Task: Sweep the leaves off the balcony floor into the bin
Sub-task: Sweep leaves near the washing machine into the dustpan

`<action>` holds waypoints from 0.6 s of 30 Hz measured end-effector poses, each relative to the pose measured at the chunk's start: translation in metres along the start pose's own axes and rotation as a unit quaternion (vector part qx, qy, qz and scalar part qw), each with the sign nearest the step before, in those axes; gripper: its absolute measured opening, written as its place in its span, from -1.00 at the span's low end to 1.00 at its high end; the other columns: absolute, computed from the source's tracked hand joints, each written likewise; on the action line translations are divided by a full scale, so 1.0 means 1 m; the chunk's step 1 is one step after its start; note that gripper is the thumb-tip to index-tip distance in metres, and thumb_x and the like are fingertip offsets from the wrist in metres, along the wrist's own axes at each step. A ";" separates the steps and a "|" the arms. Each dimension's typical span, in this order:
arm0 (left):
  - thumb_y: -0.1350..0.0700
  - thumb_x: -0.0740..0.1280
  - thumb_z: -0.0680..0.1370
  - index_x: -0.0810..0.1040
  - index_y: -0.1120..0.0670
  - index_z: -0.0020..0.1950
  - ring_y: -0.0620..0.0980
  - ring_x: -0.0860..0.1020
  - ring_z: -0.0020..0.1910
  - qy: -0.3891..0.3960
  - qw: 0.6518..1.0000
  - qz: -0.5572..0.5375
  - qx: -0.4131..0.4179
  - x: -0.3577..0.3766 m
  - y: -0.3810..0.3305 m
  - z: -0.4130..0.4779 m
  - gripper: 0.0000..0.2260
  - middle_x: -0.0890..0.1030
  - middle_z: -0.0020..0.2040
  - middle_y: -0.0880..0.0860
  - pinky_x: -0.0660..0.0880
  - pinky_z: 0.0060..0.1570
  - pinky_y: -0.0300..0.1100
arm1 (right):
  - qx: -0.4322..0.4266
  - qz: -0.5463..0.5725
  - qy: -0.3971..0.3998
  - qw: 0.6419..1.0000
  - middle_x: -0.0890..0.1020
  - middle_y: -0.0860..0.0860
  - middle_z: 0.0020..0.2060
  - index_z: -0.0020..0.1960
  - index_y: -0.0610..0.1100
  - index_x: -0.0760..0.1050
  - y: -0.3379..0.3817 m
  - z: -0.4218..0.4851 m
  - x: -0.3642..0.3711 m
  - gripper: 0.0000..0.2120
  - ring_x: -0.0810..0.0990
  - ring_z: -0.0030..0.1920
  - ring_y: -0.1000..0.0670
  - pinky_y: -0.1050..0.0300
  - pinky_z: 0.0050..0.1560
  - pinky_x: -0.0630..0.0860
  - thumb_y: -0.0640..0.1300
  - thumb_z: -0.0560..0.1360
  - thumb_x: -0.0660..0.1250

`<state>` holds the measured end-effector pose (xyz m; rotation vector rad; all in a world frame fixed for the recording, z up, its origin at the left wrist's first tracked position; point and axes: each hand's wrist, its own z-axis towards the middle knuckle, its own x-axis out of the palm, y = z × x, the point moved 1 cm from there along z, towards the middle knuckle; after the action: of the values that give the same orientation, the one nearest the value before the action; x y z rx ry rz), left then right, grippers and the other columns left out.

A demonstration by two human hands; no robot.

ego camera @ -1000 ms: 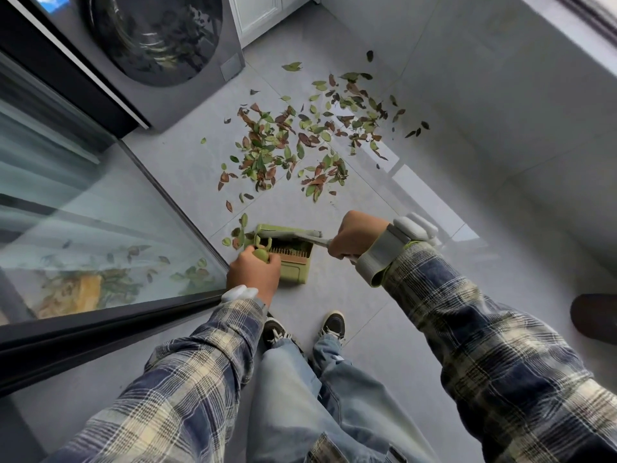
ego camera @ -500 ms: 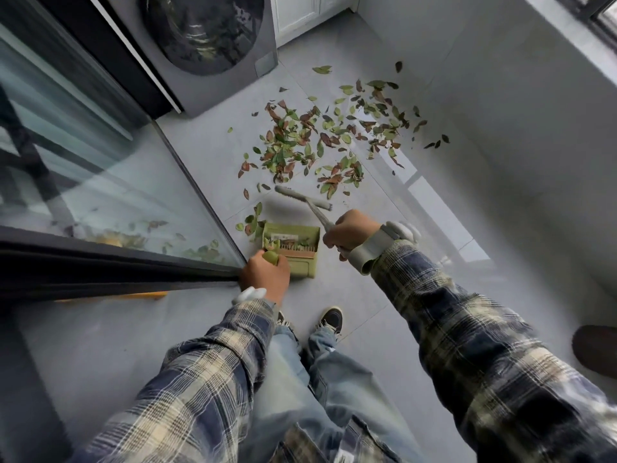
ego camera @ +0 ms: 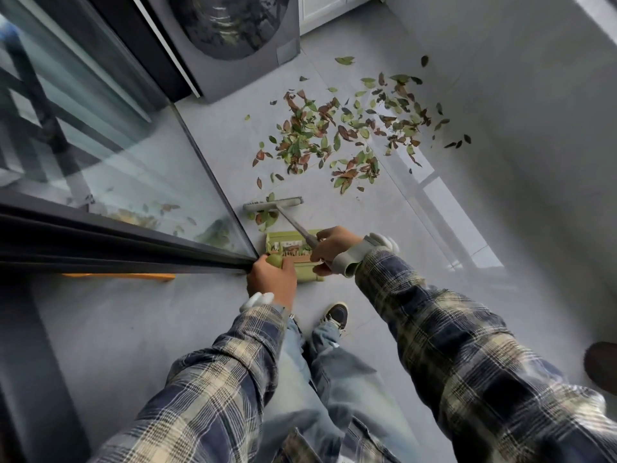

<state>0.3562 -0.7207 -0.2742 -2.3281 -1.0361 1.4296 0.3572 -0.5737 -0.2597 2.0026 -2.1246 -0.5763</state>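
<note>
Our left hand (ego camera: 272, 279) curls around the rounded green handle (ego camera: 275, 260) of the dustpan (ego camera: 305, 275). The dustpan sits on the grey floor (ego camera: 417, 262) just ahead of that hand's knuckles, beside the bottom corner of the sliding glass door (ego camera: 117, 155). Our right hand (ego camera: 334, 247) is closed round the thin grey shaft of the broom (ego camera: 273, 204) and hangs over the dustpan's right edge. The shaft slants away from this hand, forward and to the left, ending in the flat brush head down at the floor beyond the pan's mouth.

A small cluster of leaves (ego camera: 265, 218) lies between the brush head and the pan, against the bristles and ahead of the left hand. A few bits of leaf lie inside the pan by its comb teeth, between our two hands. The main scatter of leaves (ego camera: 334, 135), green and red-brown, spreads well beyond both hands, past the brush head and mostly ahead of the right hand. Farther on, far ahead of the left hand, stands a washing machine (ego camera: 233, 51).
</note>
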 end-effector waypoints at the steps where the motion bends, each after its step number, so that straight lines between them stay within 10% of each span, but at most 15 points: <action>1: 0.10 0.36 0.43 0.52 0.15 -0.26 0.22 0.52 -0.24 -0.008 1.000 -0.001 -0.005 0.000 0.001 0.001 -0.86 0.60 -0.29 0.14 0.46 -0.24 -0.10 | 0.014 0.007 0.003 1.000 0.51 -0.14 -0.22 0.24 -0.32 0.55 -0.002 0.001 0.003 -0.65 0.56 -0.32 -0.13 0.13 -0.55 0.57 -0.46 0.46 0.39; 9: 0.11 0.36 0.48 0.46 0.13 -0.27 0.17 0.47 -0.29 -0.029 1.000 0.004 -0.007 0.000 -0.003 0.010 -0.83 0.53 -0.33 0.11 0.35 -0.26 -0.15 | 0.060 -0.058 0.039 0.996 0.50 -0.16 -0.28 -0.04 -0.24 0.55 -0.021 0.009 -0.017 -0.89 0.51 -0.40 -0.09 0.16 -0.38 0.50 -0.40 0.49 0.32; 13: 0.11 0.34 0.50 0.47 0.14 -0.26 0.17 0.48 -0.29 -0.017 1.000 0.011 -0.008 -0.001 -0.005 0.014 -0.83 0.49 -0.36 0.07 0.35 -0.25 -0.14 | -0.041 -0.172 -0.016 0.984 0.52 -0.12 -0.06 0.02 -0.14 0.43 0.010 -0.014 -0.040 -0.95 0.49 -0.07 -0.09 0.07 0.02 0.54 -0.23 0.57 0.29; 18: 0.10 0.35 0.48 0.52 0.17 -0.22 0.20 0.53 -0.24 -0.015 1.000 0.003 -0.015 0.000 -0.005 0.017 -0.85 0.57 -0.29 0.13 0.41 -0.23 -0.11 | -0.051 -0.218 -0.030 0.974 0.55 -0.13 -0.22 -0.02 -0.22 0.56 0.025 -0.017 -0.050 -0.89 0.49 -0.18 -0.11 0.01 -0.09 0.50 -0.32 0.48 0.31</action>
<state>0.3397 -0.7196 -0.2803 -2.3400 -1.0669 1.4660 0.3447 -0.5266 -0.2277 2.4307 -1.6410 -0.7979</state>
